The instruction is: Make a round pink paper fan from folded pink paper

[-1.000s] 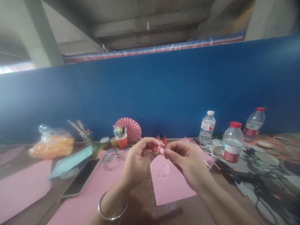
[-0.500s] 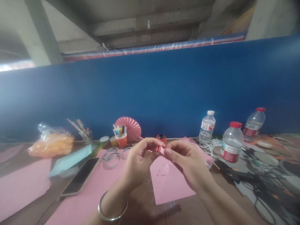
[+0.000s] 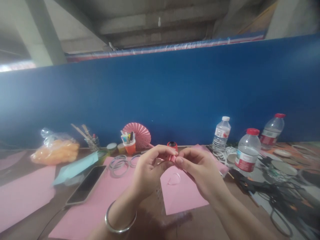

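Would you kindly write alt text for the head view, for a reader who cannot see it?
A person's left hand and right hand pinch a small pink piece above a table with pink sheets. Beyond them, a fan and a cup of pens are by a blue wall; a phone lies at left and three bottles stand at right.

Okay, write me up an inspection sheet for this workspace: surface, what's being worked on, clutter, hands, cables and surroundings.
Surface: brown tabletop, partly covered by pink sheets.
Worked on: small folded pink piece, held above the table; its details are blurred.
Clutter: phone, orange cup of pens, pink paper fan, grey rings, three plastic bottles.
Hands: left hand and right hand both pinch the piece; bangle on the left wrist.
Cables: thin cord by the phone; black cords tangled at right.
Surroundings: blue panel behind, concrete ceiling above.
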The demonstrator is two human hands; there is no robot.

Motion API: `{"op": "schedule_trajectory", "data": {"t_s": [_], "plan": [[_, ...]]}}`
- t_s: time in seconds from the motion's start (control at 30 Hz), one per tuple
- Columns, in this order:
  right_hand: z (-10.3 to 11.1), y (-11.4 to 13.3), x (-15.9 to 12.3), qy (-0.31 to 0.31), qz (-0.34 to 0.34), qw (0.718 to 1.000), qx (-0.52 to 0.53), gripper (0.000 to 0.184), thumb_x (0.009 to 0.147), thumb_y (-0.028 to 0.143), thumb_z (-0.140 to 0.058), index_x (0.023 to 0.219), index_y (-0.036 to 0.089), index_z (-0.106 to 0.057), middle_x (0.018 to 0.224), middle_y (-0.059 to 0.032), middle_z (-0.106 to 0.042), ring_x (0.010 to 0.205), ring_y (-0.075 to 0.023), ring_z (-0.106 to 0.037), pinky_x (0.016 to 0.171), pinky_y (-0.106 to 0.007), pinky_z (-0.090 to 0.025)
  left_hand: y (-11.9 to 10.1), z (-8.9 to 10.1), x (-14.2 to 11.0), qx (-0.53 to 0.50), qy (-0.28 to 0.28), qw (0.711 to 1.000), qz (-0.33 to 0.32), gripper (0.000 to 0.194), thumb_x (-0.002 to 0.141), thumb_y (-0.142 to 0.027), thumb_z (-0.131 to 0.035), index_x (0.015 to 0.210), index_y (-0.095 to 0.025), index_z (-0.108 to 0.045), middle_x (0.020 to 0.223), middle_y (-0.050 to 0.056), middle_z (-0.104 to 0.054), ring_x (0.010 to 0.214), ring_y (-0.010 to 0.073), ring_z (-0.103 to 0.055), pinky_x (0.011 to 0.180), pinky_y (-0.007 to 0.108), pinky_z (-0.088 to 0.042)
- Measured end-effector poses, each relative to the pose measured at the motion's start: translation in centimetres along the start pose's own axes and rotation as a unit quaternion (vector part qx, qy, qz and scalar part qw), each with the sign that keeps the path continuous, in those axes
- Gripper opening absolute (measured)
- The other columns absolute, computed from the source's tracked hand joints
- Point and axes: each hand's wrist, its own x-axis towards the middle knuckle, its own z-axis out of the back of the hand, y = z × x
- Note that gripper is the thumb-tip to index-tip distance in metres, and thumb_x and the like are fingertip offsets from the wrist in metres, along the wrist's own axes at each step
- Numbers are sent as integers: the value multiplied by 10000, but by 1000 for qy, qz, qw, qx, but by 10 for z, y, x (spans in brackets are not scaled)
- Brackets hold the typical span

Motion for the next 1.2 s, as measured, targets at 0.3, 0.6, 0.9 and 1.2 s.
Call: {"op": "schedule_trajectory", "data": {"t_s": [0.3,0.6,0.9,1.2], "plan": [[2,-4,2,16,-8,1000,21,196,661,304,-706,612,158,-585,577,24,-526,535,-74,-417,494,-211,-308,2,0,1,-39,10,999,-4,113,747,-139,-610,856,-169,-598,887,50,-595,919,173,-564,743,264,-493],[4,-8,2,23,-18,999,21,214,675,347,-689,612,168,-590,564,19,-514,508,-84,-385,468,-224,-274,-1,-2,1,-21,-5,1000,3,94,748,-169,-605,843,-162,-607,872,66,-607,875,185,-578,721,285,-499],[3,-9,1,7,-4,1000,8,217,685,342,-681,621,159,-583,571,14,-513,530,-87,-415,479,-222,-296,-3,-2,0,-9,-3,1000,-9,109,743,-151,-610,851,-170,-610,870,61,-609,898,186,-561,734,284,-475],[1,-8,-1,-6,5,1000,-22,241,688,367,-673,615,163,-567,567,21,-504,507,-78,-393,467,-213,-299,-2,-2,-2,30,-23,999,-19,110,729,-171,-632,839,-168,-626,818,49,-615,794,164,-560,658,263,-451]]}}
